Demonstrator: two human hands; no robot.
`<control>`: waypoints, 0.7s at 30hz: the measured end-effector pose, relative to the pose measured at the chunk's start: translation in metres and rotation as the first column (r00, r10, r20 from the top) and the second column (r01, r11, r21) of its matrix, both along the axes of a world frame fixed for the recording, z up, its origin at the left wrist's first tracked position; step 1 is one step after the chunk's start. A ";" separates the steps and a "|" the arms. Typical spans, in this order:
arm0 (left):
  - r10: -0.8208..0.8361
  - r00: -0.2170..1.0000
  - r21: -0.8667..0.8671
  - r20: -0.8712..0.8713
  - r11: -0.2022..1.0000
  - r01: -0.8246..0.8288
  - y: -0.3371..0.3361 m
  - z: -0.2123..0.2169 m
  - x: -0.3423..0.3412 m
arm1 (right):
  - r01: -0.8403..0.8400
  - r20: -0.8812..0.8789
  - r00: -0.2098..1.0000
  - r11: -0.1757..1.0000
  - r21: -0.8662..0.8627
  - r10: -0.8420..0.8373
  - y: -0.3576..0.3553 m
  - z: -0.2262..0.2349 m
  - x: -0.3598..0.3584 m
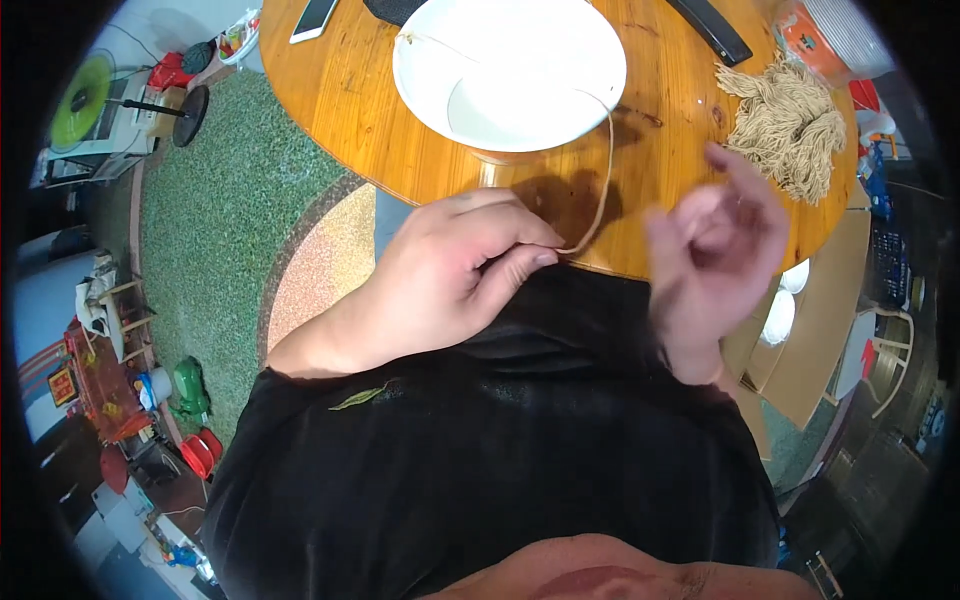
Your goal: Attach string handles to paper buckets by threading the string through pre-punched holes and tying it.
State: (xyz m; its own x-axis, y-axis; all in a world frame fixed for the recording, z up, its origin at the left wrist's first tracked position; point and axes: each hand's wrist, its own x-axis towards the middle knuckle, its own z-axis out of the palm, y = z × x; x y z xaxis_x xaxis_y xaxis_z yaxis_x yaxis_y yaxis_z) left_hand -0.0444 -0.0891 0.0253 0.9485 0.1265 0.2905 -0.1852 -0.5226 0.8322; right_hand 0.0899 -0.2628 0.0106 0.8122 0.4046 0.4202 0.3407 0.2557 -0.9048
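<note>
My left hand [455, 265] is closed in front of the table edge, its thumb and forefinger pinching a thin beige cord [606, 180]. From the fingertips the cord curves up over the rim of a white bowl [510, 140] and into it. Another bit of cord crosses the bowl's far left rim. To the right of the cord, my right hand [722, 250] is raised and smeared a little by motion. Its thumb and fingers stand apart, and nothing shows between them. A loose bundle of beige cords [785, 130] lies on the table beyond it.
The round wooden table [340, 95] carries a phone [313, 18] at the far left, a long black object [712, 30] and a clear container with an orange label [810, 40] at the far right. Opened cardboard [825, 330] stands right of me. A fan [85, 100] is at the left.
</note>
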 end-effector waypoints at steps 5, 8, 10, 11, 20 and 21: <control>0.085 0.996 0.149 -0.006 0.985 -0.083 -0.005 0.018 0.000 | -0.227 0.268 0.896 0.885 -0.407 0.354 0.002 -0.002 -0.013; 0.110 0.994 0.194 -0.027 0.976 -0.102 -0.008 0.024 0.006 | -0.083 0.434 0.872 0.942 -0.326 0.227 0.003 -0.018 -0.011; 0.110 0.994 0.216 -0.017 0.971 -0.104 -0.005 0.025 0.008 | -0.070 0.491 0.847 0.958 -0.279 0.205 0.004 -0.021 -0.004; 0.085 0.996 0.226 0.014 0.970 -0.086 -0.004 0.025 0.008 | -0.077 0.540 0.816 0.964 -0.256 0.208 0.003 -0.021 0.001; 0.057 0.873 0.531 0.485 0.774 -0.346 -0.009 0.009 0.057 | 0.242 0.569 0.817 0.952 -0.189 -0.095 -0.005 -0.012 0.046; 0.107 0.923 0.584 0.370 0.746 -0.321 -0.009 0.007 0.059 | 0.287 0.537 0.829 0.943 -0.169 -0.156 -0.003 -0.013 0.052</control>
State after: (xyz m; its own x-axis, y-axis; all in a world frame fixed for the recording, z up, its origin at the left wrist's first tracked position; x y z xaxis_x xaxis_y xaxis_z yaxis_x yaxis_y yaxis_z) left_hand 0.0144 -0.0981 0.0322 0.7728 0.0052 0.6347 -0.1810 -0.9566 0.2282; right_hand 0.1421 -0.2655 -0.0023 0.5882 0.3782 0.7148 0.7898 -0.0784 -0.6084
